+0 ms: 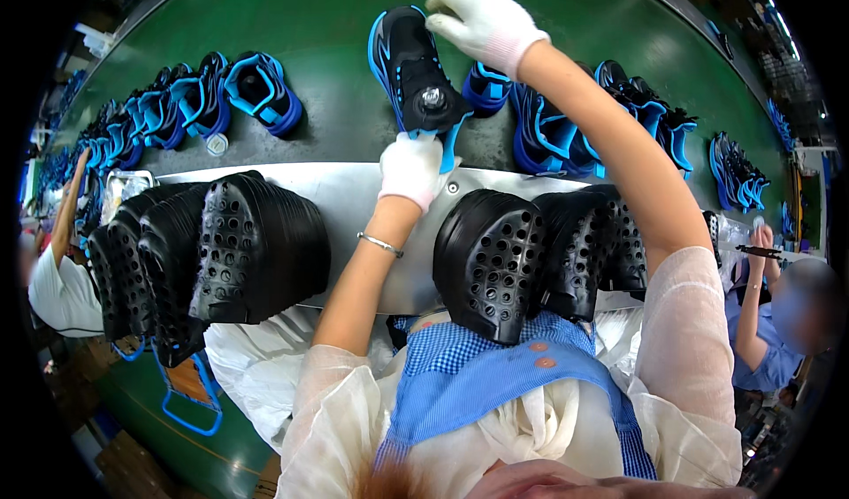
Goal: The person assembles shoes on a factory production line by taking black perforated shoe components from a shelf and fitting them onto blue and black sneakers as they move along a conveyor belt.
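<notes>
A black sneaker [404, 52] with a bright blue sole edge and lining is held over the green work surface, toe pointing away from me. My left hand [409, 167], in a white glove, grips it at the heel and collar; its fingertips are partly hidden. A small clear, shiny round piece [432, 98] shows at the shoe's tongue. Beyond the toe, to its right, hovers my gloved right hand [486, 28], thumb and fingers apart, with nothing visible in it. Just below that wrist stands another blue-and-black sneaker [485, 90].
Rows of similar sneakers stand at left [261, 92] and right [544, 132]. Bulky black moulded pieces with round holes line the metal edge [354, 203], left [256, 242] and right [495, 260]. A clear round piece [217, 145] lies at left. Other people work at both sides.
</notes>
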Demonstrator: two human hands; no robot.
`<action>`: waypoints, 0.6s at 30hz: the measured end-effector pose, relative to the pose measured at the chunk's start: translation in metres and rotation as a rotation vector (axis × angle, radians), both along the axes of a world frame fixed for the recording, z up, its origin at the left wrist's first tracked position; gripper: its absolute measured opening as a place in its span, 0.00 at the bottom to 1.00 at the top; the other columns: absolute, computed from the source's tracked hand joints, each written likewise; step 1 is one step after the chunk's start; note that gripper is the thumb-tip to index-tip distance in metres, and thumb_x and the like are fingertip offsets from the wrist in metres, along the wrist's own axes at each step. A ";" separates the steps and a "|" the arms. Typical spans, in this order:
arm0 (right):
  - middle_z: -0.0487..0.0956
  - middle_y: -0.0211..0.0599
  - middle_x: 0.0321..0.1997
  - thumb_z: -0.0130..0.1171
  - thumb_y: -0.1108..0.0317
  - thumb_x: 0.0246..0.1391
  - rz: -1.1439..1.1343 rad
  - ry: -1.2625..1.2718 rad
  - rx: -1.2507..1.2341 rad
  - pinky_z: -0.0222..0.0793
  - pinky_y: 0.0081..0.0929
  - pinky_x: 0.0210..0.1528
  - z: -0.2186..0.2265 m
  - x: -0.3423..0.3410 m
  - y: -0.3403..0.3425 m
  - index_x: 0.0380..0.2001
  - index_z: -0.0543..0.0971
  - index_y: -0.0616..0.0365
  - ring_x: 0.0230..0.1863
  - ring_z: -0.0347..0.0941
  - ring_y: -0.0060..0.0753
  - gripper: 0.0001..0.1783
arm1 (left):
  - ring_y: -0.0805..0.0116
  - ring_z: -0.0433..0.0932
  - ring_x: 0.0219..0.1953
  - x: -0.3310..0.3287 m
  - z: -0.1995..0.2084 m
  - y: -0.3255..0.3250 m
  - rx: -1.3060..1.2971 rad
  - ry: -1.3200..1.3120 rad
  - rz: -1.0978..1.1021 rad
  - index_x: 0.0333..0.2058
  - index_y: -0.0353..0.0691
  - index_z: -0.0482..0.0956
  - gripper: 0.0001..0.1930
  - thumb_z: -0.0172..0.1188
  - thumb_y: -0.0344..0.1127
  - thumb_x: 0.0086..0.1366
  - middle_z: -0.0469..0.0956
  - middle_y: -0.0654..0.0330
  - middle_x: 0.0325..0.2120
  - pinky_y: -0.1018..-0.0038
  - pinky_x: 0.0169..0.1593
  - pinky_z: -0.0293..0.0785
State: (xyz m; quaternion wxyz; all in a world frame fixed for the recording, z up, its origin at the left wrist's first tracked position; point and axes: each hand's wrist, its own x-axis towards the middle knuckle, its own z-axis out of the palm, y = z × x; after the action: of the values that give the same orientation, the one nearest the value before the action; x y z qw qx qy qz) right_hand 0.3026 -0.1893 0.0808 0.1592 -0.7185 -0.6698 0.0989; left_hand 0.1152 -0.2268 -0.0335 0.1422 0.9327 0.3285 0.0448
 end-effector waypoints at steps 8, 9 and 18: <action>0.77 0.45 0.47 0.52 0.42 0.49 0.026 0.191 -0.012 0.67 0.32 0.53 -0.012 -0.011 0.023 0.49 0.75 0.51 0.48 0.73 0.46 0.31 | 0.49 0.78 0.30 -0.005 -0.031 -0.008 -0.036 -0.187 0.144 0.30 0.42 0.79 0.12 0.58 0.43 0.52 0.78 0.48 0.28 0.60 0.34 0.76; 0.78 0.44 0.46 0.52 0.40 0.47 0.021 0.205 -0.018 0.68 0.33 0.52 -0.013 -0.009 0.022 0.48 0.76 0.48 0.47 0.74 0.46 0.31 | 0.49 0.78 0.30 -0.005 -0.028 -0.008 -0.039 -0.180 0.138 0.30 0.42 0.79 0.12 0.58 0.43 0.52 0.78 0.48 0.28 0.60 0.34 0.76; 0.77 0.46 0.46 0.53 0.44 0.47 -0.073 0.169 -0.028 0.68 0.34 0.52 0.000 0.008 -0.009 0.50 0.75 0.51 0.48 0.73 0.47 0.30 | 0.53 0.77 0.38 -0.008 -0.024 -0.004 0.102 -0.027 0.045 0.42 0.49 0.77 0.17 0.55 0.49 0.57 0.78 0.55 0.39 0.62 0.39 0.75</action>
State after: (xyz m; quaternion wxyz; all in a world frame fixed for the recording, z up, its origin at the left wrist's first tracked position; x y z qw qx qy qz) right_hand 0.3105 -0.1983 0.0809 0.2083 -0.7337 -0.6260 0.1627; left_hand 0.1075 -0.2310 -0.0572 0.0979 0.9304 0.3446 0.0772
